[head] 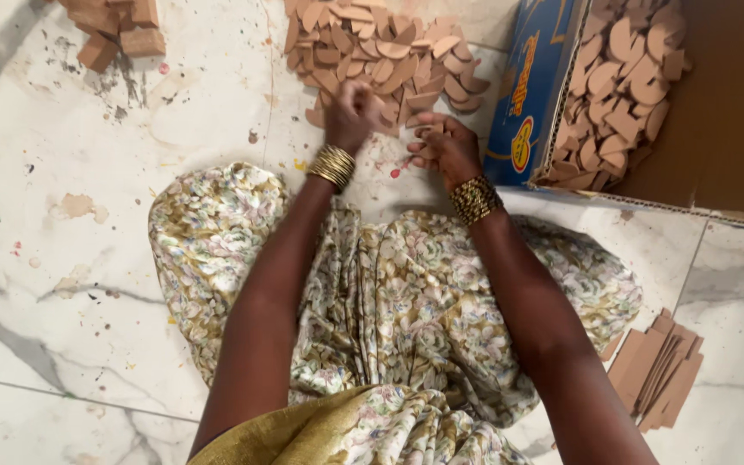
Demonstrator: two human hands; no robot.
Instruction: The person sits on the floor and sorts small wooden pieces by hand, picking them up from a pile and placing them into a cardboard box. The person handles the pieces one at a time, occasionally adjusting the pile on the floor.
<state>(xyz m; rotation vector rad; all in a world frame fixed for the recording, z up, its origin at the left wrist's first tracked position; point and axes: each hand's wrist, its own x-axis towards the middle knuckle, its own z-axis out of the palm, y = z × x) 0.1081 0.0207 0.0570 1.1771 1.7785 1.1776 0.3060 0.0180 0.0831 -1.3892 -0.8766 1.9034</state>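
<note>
Blocks [118, 30] lie far left on the floor [62, 284]. The left hand [352, 112] is closed on a piece at the pile [381, 47]; the right hand [445, 148], half curled, holds pieces [424, 131] just beside it. A box [639, 95] of pieces stands right, strips [658, 368] below.

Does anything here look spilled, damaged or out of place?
The marble floor is marked with paint spots and patches of brown residue. The cardboard box lies on its side, open, with brown cut pieces heaped inside. A loose pile of pieces sits by both hands. Nothing looks broken.
</note>
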